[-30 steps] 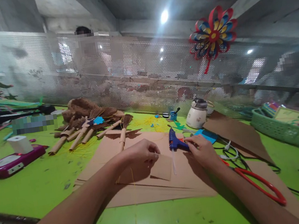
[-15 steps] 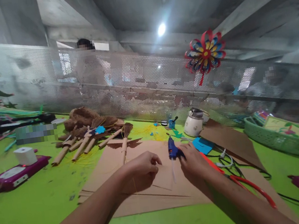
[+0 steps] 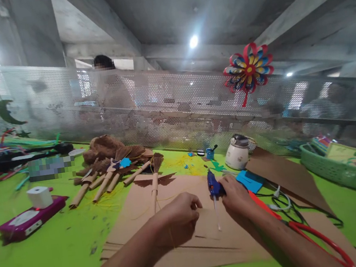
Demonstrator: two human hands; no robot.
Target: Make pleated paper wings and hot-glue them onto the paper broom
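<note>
My left hand (image 3: 180,216) is closed, thumb and fingers pinching a small piece of brown paper (image 3: 207,222) over a stack of brown paper sheets (image 3: 171,261). My right hand (image 3: 236,193) wraps round the handle of a blue glue gun (image 3: 214,184). The gun's nozzle points away from me, and a translucent glue stick (image 3: 217,216) sticks out of its rear. Just beyond my left hand, a small broom-like paper figure (image 3: 155,187) with a brown bristly top lies on the sheets. Its lower end is hidden behind that hand.
More rolled-paper brooms (image 3: 105,189) lie at the left, near a purple power strip (image 3: 33,218) with a white plug. A white flask (image 3: 237,152), blue paper (image 3: 250,181), red-handled scissors (image 3: 323,237), cables and a green basket (image 3: 343,173) stand rightward. A perforated screen (image 3: 174,103) rises behind.
My view has shifted, so the scene sits lower and further right. Both hands keep their grips, with little movement relative to the table.
</note>
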